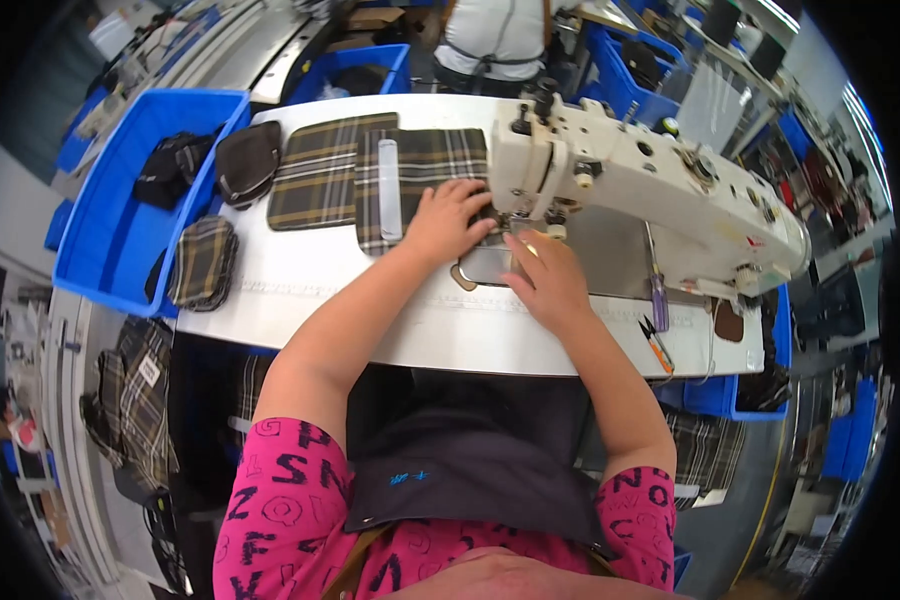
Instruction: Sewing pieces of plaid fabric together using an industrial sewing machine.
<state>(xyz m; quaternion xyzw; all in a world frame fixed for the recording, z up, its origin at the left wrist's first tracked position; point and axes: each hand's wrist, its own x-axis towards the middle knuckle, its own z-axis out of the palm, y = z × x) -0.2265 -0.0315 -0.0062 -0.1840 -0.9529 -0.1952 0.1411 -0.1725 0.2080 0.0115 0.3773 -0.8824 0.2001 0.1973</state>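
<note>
- Between nine and ten o'clock about the centre of the view: blue bin (100,240) with dark pieces inside, set flush with the table end, presumably for easy reach.
- Just past nine: stack of small plaid pieces (203,265); at ten, dark pouch (248,165), apparently kept aside from the needle.
- Toward eleven: left plaid panel (315,170), partly under right plaid panel (460,150) with pale strip (389,190).
- Near twelve: left hand (445,222), palm down, fingers spread on right plaid panel, seemingly to keep the cloth flat beside the needle.
- Between two and three: right hand (553,275), fingers bent close to the presser foot, probably for guiding; cannot tell pinching from merely touching.
- At two: sewing machine (660,170); past three, purple-handled screwdriver (659,290) and orange thread snips (658,348), likely parked within reach.
- Beneath: white tabletop (390,335) with ruler markings along the near side.
- Around, left to right: draped plaid cloth (145,400) between eight and nine, co-worker in white (495,40) at twelve, yellow floor line toward four.
</note>
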